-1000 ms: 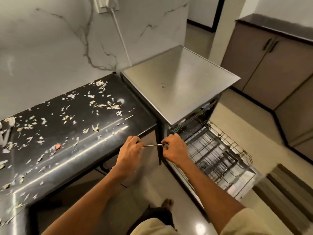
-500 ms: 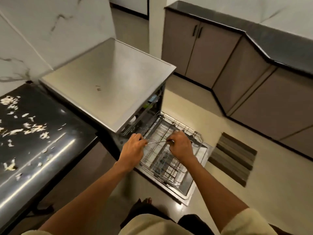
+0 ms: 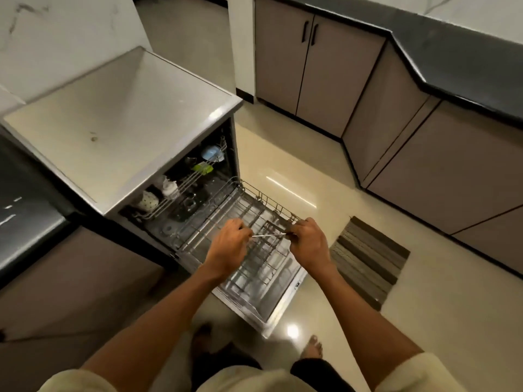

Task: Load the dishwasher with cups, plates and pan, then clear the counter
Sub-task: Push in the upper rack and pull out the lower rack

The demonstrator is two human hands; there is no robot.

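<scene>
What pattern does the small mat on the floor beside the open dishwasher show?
The mat shows stripes in alternating dark brown and grey bands, seen in the head view.

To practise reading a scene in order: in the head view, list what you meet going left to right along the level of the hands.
Dark counter → left hand → thin metal utensil held between both hands → right hand → striped floor mat → cabinet doors.

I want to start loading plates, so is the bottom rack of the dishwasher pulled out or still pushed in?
Pulled out. The bottom rack sits over the lowered door, outside the dishwasher.
</scene>
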